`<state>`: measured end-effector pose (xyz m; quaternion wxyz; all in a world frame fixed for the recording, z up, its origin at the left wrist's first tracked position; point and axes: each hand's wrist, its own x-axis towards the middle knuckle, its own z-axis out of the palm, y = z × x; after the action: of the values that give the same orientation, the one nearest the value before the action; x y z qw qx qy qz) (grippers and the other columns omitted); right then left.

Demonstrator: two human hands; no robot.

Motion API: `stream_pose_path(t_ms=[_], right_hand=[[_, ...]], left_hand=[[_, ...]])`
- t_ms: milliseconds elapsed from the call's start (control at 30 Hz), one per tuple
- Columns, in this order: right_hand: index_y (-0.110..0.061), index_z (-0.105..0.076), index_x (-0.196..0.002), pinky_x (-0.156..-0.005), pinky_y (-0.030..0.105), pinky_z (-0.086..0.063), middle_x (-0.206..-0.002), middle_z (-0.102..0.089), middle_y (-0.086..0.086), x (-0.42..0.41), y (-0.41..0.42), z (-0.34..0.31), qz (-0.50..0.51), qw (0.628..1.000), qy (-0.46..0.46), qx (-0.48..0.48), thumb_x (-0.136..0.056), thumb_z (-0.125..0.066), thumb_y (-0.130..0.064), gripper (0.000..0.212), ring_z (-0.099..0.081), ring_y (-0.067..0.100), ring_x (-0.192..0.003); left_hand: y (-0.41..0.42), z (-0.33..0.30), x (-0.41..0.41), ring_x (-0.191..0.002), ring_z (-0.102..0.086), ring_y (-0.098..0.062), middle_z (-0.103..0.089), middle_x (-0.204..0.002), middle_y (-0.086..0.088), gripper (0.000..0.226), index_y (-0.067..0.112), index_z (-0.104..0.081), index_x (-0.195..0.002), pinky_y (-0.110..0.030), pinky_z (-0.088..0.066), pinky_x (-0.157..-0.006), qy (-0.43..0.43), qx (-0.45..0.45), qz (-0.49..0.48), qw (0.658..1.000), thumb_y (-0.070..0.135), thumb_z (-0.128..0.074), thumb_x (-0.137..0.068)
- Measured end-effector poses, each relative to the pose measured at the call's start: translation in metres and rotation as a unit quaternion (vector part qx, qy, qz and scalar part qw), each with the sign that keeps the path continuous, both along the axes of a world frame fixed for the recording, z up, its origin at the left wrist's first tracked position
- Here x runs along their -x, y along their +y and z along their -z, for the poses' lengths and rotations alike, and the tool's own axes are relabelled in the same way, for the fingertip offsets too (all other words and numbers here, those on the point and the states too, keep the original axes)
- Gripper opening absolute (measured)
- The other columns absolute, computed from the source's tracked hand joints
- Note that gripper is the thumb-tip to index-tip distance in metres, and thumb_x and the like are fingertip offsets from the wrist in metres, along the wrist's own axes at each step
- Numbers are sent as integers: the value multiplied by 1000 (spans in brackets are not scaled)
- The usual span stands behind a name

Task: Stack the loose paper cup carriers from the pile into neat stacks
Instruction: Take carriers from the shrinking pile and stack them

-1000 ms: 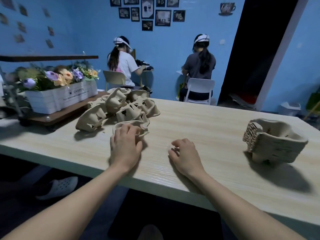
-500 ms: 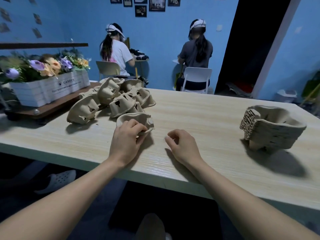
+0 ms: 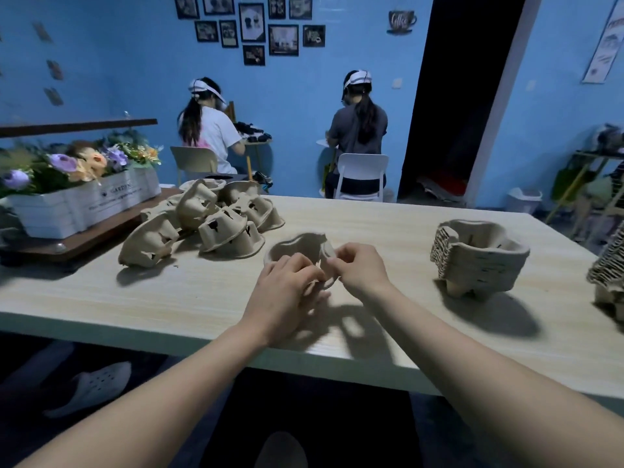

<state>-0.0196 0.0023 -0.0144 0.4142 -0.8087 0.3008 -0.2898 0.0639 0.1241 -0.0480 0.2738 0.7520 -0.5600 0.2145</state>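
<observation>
Both hands meet on one loose carrier: the left hand (image 3: 287, 282) curls its fingers over the near rim of a single beige moulded-pulp cup carrier (image 3: 299, 253), and the right hand (image 3: 359, 268) pinches that carrier's right edge between thumb and fingertips. Held from two sides like this, it looks to be kept open side up and level, probably so it can drop squarely into another carrier. It sits just above the pale wood-grain table (image 3: 371, 217), though whether its feet touch the top is hidden by the hands.

Everything else can be placed from the tall nested stack of beige carriers (image 3: 479, 258). The held carrier is well to the left of that stack, between it and the jumbled pile of loose beige carriers (image 3: 209, 219) further left still (several there lie tipped or upside down, which is why each likely needs turning first). A second ribbed stack (image 3: 607, 268) shows only partly at the frame's right edge, beyond the first. The stacks' distance from the pile likely keeps sorted work from mixing with unsorted.

My judgement: the next move is a carry rightward onto the nearer stack.
</observation>
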Motion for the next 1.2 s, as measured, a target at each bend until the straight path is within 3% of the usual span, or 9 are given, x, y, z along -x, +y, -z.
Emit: stream_pose_path(t_ms=[67,167,267,400,567,733,900,1000,1200], right_hand=[[-13,-66,-76,-75,31,-48,-77,-67,9,12,-6,-10,-2,999,3,45,-81,-64,-8,7,-61,24,-78],[-9,-70,-82,-60,21,-42,-76,-62,4,30,-13,-25,-26,992,33,121,-82,-64,-7,6,-55,17,-73],[-8,-70,-85,-53,15,-34,-76,-58,1,45,-16,-41,-65,977,58,196,-82,-63,-5,8,-50,15,-71],[-7,-71,-87,-57,15,-35,-78,-58,-1,63,-24,-59,-72,963,58,254,-80,-65,-4,9,-52,14,-74],[-8,-67,-100,-77,23,-43,-94,-64,5,88,-42,-65,-4,965,26,261,-80,-70,-13,21,-54,14,-84],[-5,-61,-109,-85,30,-45,-104,-62,8,113,-65,-64,95,976,-9,195,-83,-69,-22,32,-55,18,-92],[-12,-58,-103,-73,24,-32,-94,-58,0,132,-79,-65,139,982,-12,129,-90,-59,-28,21,-52,19,-92],[-16,-54,-102,-78,32,-42,-97,-59,2,141,-92,-69,161,983,-15,88,-89,-57,-21,15,-54,22,-93],[-12,-49,-97,-74,35,-49,-92,-59,5,161,-117,-76,219,970,-103,25,-86,-63,-15,18,-56,22,-86]], left_hand=[[-2,-15,5,-91,-51,-16,-57,-95,6,33,28,-66,-93,-30,-34,-79,27,17,7,999,50,-42,-86],[-12,-44,11,-91,-55,-25,-58,-99,-1,17,19,-66,-97,-39,-43,-81,44,58,3,997,29,-57,-86],[-26,-66,17,-106,-50,-26,-54,-116,-3,29,18,-63,-110,-36,-38,-90,4,-7,1,1000,19,-65,-82],[-37,-82,26,-98,-53,-25,-60,-106,-2,16,20,-70,-99,-28,-32,-75,-37,-39,40,998,28,-63,-87],[-53,-86,41,-84,-57,-23,-60,-89,-1,11,17,-71,-87,-36,-46,-72,90,-13,56,994,26,-67,-84],[-77,-84,47,-71,-55,-17,-58,-70,3,15,19,-60,-70,-33,-45,-69,242,85,40,966,17,-72,-79],[-106,-95,75,-55,-47,-6,-55,-60,4,24,19,-56,-63,-18,-40,-57,402,185,85,893,12,-70,-82],[-125,-103,92,-55,-46,-4,-55,-61,4,24,16,-55,-64,-8,-37,-50,449,204,96,865,14,-69,-84],[-157,-103,106,-71,-57,-16,-66,-72,-2,22,16,-65,-70,-31,-48,-75,471,170,105,859,20,-59,-91]])
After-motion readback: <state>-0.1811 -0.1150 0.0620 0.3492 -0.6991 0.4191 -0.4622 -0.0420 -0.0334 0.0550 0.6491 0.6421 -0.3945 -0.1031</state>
